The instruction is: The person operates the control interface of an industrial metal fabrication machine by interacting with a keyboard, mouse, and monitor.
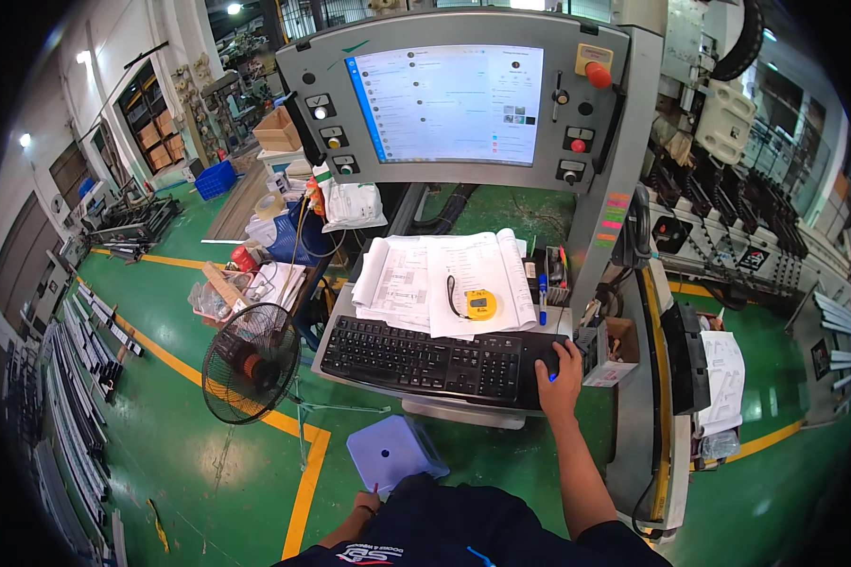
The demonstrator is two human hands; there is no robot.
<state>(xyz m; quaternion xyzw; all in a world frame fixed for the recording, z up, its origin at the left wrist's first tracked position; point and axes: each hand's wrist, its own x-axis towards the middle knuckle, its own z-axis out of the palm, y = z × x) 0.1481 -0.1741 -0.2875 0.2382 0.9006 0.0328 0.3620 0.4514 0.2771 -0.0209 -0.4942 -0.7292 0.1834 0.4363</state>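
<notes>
My right hand [564,378] rests over a dark computer mouse [545,372] at the right end of the shelf, its fingers curved round it. Just left of it lies a black keyboard [425,357]. My left hand [367,502] is low, close to my body beside a blue plastic stool [392,450]. Its fingers look closed, and a thin red tip sticks up from them, too small to name. Behind the keyboard, a yellow tape measure [481,304] with a black strap sits on printed sheets [402,274]. The monitor [449,104] above is lit.
A blue marker [543,300] stands right of the papers. The panel carries a red emergency button [598,75]. A black fan [251,364] stands left of the shelf, near a cluttered cart [279,274]. Metal profiles [71,416] lie on the green floor at far left.
</notes>
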